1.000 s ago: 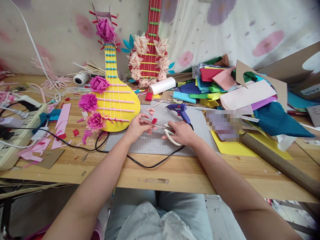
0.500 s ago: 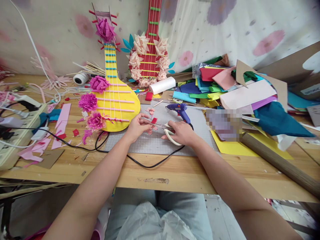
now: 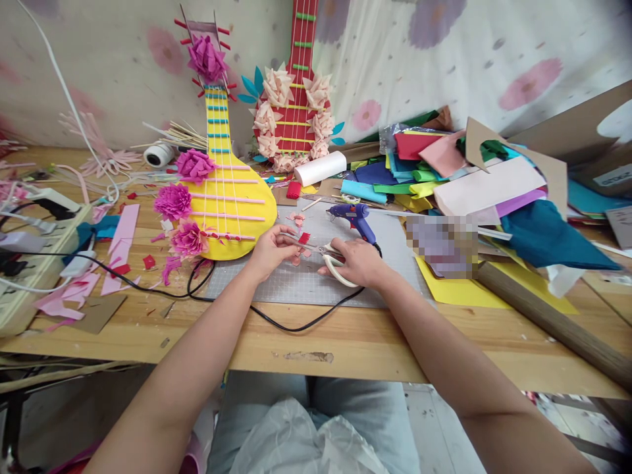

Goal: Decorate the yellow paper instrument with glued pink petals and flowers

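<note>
My right hand (image 3: 356, 261) is closed round the white handles of a pair of scissors (image 3: 340, 272), whose blades point left. Pinched in the fingers of my left hand (image 3: 276, 248) is a small red fringed paper piece (image 3: 305, 237), right at the blades. Small pink paper pieces (image 3: 296, 218) lie on the grey cutting mat (image 3: 316, 289) around it. Behind my right hand, a blue glue gun (image 3: 356, 219) rests on the mat. Left of my left hand lies a yellow paper-covered lute (image 3: 241, 197) trimmed with pink and magenta paper flowers.
A red lute with pale flowers (image 3: 293, 125) leans on the back curtain. Coloured paper (image 3: 424, 174) is heaped at the back right, with a brown roll (image 3: 548, 322) in front. A black cable (image 3: 281, 326) crosses the table's front. Power strips (image 3: 44, 270) and pink scraps lie left.
Almost nothing differs. Both hands stay in the same place with the scissors and the red paper piece; the view has shifted very slightly.
</note>
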Action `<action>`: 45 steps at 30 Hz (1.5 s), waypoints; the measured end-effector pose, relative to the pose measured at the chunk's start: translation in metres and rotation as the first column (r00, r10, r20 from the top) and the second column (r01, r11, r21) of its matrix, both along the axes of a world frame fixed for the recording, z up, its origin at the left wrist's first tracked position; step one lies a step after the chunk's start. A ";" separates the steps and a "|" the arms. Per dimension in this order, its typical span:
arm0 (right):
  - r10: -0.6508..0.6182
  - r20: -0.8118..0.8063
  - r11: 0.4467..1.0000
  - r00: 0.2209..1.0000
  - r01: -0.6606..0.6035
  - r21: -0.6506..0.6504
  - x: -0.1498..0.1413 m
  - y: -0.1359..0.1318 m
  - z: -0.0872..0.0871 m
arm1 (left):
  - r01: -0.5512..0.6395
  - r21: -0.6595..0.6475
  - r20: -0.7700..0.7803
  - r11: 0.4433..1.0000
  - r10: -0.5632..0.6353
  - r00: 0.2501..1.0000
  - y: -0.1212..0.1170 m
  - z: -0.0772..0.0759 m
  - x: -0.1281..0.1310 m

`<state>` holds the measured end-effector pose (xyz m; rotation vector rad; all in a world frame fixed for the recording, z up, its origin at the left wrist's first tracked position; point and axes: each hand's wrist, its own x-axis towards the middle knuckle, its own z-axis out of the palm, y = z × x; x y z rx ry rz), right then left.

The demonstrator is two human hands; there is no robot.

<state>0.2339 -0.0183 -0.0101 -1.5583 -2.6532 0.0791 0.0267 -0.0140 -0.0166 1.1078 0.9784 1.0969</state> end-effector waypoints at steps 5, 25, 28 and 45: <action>-0.007 0.004 1.000 1.000 0.007 0.009 0.000 -0.001 0.001 | 0.004 0.004 -0.006 1.000 -0.004 1.000 0.000 0.000 0.000; -0.040 0.059 0.999 0.997 0.039 0.011 0.000 0.001 0.002 | -0.018 -0.021 -0.013 1.000 0.017 1.000 -0.001 0.001 0.000; -0.050 0.065 0.999 0.997 0.050 -0.003 -0.001 0.001 0.003 | -0.030 -0.025 -0.013 0.999 0.030 0.999 -0.001 0.002 0.000; -0.038 0.047 0.999 0.998 0.039 -0.016 0.000 0.000 0.003 | -0.037 -0.021 -0.010 0.999 0.037 0.999 0.001 -0.001 0.000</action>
